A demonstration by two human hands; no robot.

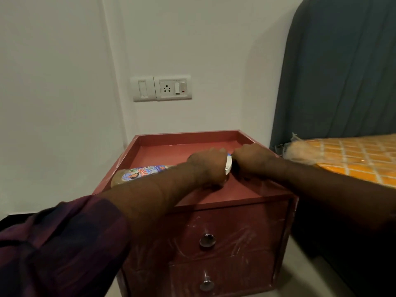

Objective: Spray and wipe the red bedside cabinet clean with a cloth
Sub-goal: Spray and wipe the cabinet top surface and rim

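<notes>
The red bedside cabinet (162, 151) has a raised rim round its top and two drawers with metal knobs. On that top a spray bottle (141, 171) with a colourful label lies on its side, base to the left. My left hand (205, 166) grips the bottle near its neck. The white spray head (228, 166) shows between my hands. From the right, my right hand (252, 159) curls round the far side of that head. No cloth is in view.
A switch and socket plate (161, 87) is on the white wall behind the cabinet. To the right stands a bed with an orange mattress (347, 159) in plastic wrap and a blue-grey headboard (342, 71). A wall corner lies to the left.
</notes>
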